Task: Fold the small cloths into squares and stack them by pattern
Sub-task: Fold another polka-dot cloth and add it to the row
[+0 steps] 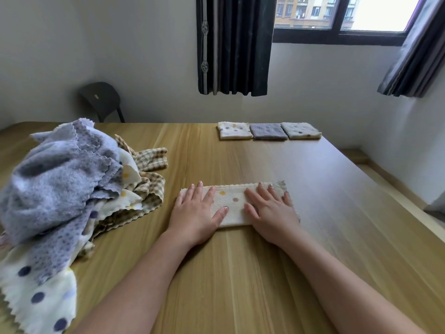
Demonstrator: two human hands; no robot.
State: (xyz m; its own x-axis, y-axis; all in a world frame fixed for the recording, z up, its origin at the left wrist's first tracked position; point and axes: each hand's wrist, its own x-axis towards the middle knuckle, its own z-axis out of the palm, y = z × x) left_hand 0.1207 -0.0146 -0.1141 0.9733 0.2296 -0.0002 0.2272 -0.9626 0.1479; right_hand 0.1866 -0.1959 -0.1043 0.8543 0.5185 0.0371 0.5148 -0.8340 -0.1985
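A cream cloth [232,201] with yellow and purple dots lies on the table [240,273] in front of the person, folded into a long strip that runs left to right. The left hand [196,213] lies flat on its left end, fingers straight and a little spread, with the outer edge of the hand reaching past the cloth onto the wood. The right hand [271,210] lies flat on the right half, its fingers straight as well; neither hand grips anything. The two thumbs point toward each other across the bare middle of the strip and do not touch. At the strip's far right corner a zigzag edge sticks out past the right fingertips. To the left, near the table's side, sits a pile [72,201] of unfolded cloths: a grey cloth [60,174] with small dark dots on top, a brown checked cloth [150,160] spilling toward the middle of the table, and a navy-dotted cloth [41,292] at the near corner. The pile is near the left hand but apart from it. At the far edge of the table three folded squares stand in a row, close side by side: a cream square [234,130], a grey square [268,131] and a second cream square [301,130], both cream ones dotted. How many cloths each holds I cannot tell. Behind the table a dark chair [101,100] stands by the wall, and a dark curtain [232,44] hangs beside a window [342,13].
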